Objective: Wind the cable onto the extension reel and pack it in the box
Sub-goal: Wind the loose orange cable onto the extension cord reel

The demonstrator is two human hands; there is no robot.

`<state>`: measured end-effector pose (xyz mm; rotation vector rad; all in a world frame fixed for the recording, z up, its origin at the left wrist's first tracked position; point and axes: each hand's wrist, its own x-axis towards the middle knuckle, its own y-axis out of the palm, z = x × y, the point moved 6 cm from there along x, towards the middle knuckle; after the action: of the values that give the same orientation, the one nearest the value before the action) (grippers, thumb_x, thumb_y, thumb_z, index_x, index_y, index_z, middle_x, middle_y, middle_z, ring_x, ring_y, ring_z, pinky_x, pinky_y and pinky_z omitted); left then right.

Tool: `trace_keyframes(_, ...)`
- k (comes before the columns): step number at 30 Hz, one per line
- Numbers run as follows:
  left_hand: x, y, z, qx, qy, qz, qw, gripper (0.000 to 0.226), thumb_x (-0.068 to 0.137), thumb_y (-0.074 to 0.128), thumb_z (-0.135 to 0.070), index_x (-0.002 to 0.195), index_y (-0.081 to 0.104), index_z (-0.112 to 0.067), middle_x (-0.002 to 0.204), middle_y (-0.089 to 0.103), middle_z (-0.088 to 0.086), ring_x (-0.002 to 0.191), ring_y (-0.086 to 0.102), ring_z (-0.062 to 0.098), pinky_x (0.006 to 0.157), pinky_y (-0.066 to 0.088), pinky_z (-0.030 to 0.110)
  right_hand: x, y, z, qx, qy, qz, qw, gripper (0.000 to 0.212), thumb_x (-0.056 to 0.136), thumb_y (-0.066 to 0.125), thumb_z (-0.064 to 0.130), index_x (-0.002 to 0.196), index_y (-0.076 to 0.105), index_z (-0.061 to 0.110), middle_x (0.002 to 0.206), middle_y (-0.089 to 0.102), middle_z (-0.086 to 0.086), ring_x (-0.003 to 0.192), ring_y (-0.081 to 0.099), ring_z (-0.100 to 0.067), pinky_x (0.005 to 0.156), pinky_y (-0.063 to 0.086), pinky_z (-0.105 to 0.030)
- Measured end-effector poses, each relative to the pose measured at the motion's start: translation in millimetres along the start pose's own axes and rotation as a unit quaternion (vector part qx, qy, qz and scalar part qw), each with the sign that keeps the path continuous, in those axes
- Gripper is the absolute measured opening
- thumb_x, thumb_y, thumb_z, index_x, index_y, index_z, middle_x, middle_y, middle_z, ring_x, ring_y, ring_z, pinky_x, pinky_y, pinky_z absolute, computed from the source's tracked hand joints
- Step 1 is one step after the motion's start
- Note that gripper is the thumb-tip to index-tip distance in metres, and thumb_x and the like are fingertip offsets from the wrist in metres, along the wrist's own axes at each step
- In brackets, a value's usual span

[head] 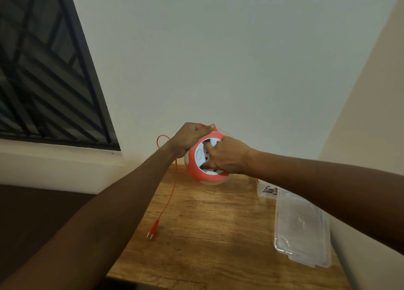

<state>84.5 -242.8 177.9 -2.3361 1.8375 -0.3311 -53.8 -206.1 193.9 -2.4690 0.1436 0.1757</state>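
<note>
Reel [202,158] was gripped by left hand [189,140]; right hand [227,156] was hooked into its face.
Light plastic probably; floppy cable [168,202] is best guided near the rim.

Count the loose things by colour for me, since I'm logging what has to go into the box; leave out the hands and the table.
Orange: 2, the reel held up in both hands and its cable trailing down to the plug on the table.
Clear: 1, the plastic lid lying on the table.
White printed: 1, the box, partly hidden behind the right arm.
Total: 4
</note>
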Motion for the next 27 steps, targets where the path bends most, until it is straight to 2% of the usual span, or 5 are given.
trace_keyframes(4,-4,-7,3,-0.059,0.001,-0.036,0.998,0.033,0.095,0.067,-0.051,0.088,0.082,-0.023,0.094,0.082,0.01,0.081,0.079,0.029,0.066,0.063,0.034,-8,5,-22,0.225,0.213,-0.05,0.949,0.072,0.083,0.065,0.045,0.145,0.029,0.037,0.13,0.059,-0.005,0.106,0.062,-0.029,0.077,0.052,-0.038)
trace_keyframes(12,-4,-13,-3,-0.152,0.003,-0.15,0.977,0.026,0.096,0.067,-0.046,0.1,0.077,-0.022,0.09,0.083,0.0,0.078,0.08,0.025,0.064,0.064,0.034,-18,32,-38,0.579,0.494,-0.157,0.629,0.054,0.093,0.052,0.042,0.142,0.044,0.023,0.137,0.056,-0.002,0.117,0.057,-0.024,0.091,0.047,-0.035)
trace_keyframes(14,-4,-13,-7,-0.136,0.008,-0.142,0.981,0.024,0.097,0.066,-0.047,0.098,0.076,-0.025,0.09,0.082,-0.002,0.079,0.08,0.024,0.065,0.064,0.034,-18,29,-33,0.551,0.486,-0.143,0.663,0.057,0.093,0.05,0.042,0.145,0.04,0.02,0.137,0.056,-0.004,0.114,0.059,-0.025,0.089,0.049,-0.037)
trace_keyframes(21,-8,-11,-4,-0.103,0.0,-0.134,0.986,0.023,0.097,0.064,-0.047,0.099,0.074,-0.027,0.093,0.082,-0.001,0.078,0.08,0.022,0.063,0.064,0.033,-25,6,-34,0.209,0.271,-0.117,0.932,0.049,0.083,0.071,0.033,0.128,0.057,0.018,0.123,0.064,-0.01,0.088,0.068,-0.028,0.067,0.056,-0.034)
trace_keyframes(27,-10,-7,-4,-0.08,0.009,-0.096,0.992,0.027,0.098,0.063,-0.048,0.099,0.076,-0.024,0.09,0.082,-0.002,0.08,0.08,0.024,0.065,0.064,0.032,-25,8,-34,0.135,0.069,-0.062,0.987,0.067,0.08,0.076,0.019,0.137,0.044,0.029,0.144,0.036,-0.015,0.105,0.058,-0.033,0.061,0.056,-0.034)
